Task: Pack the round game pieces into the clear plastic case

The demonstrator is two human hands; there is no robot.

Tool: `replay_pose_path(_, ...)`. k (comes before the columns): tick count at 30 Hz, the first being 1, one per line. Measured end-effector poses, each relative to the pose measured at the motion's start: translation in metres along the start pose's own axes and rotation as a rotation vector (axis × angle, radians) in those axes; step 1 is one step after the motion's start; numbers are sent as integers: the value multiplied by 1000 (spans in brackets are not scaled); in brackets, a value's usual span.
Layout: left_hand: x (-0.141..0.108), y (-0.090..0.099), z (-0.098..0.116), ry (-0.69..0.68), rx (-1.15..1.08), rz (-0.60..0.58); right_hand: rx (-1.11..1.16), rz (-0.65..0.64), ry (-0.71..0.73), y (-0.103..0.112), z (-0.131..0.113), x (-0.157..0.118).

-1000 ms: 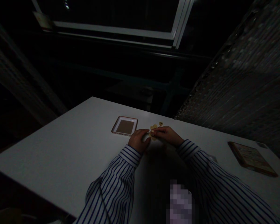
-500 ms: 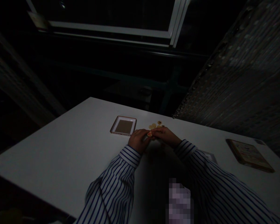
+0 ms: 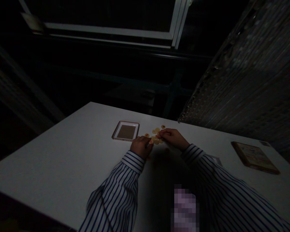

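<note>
Several small round pale wooden discs [image 3: 156, 140], some with red or dark marks, lie in a loose pile on the white table [image 3: 70, 154]. My left hand [image 3: 141, 146] is closed at the pile's left side, with a red-marked round disc [image 3: 151, 141] between thumb and fingers. From the right, my right hand [image 3: 171, 138] reaches in with its fingertips pinched at another red-marked disc [image 3: 157, 136]. Dark-marked discs lie behind my left fingers [image 3: 147, 135] and at the far side of the pile [image 3: 163, 127].
A shallow tray-like box [image 3: 113, 136] with a brown panel inside lies left of the pile. On the right is a flat box with a picture on top [image 3: 256, 156]. A pale flat piece [image 3: 216, 160] shows partly behind my right sleeve. A bead curtain [image 3: 244, 90] hangs at the right.
My hands have moved apart from each other, and more of the disc pile now shows between them. The red-marked disc in my left hand sits a little lower and further left.
</note>
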State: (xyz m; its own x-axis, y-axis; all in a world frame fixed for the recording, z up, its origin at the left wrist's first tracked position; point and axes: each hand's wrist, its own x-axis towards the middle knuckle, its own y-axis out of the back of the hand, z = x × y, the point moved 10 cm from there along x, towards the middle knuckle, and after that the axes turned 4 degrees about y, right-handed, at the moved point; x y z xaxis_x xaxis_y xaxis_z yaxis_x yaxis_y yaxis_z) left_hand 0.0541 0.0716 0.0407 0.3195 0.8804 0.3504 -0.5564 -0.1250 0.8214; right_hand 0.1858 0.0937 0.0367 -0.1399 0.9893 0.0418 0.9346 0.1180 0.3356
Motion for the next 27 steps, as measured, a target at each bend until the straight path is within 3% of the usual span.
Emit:
replay_pose_path(6,-1,-7,0,34,132,-80,-420,15,104,6,-10,-4)
replay_pose_path(15,-1,-3,1,113,250,-93,-927,-101,224,-20,-22,-2)
replay_pose_path(27,1,-4,-5,178,286,-64,-1076,-195,233,-42,-24,8)
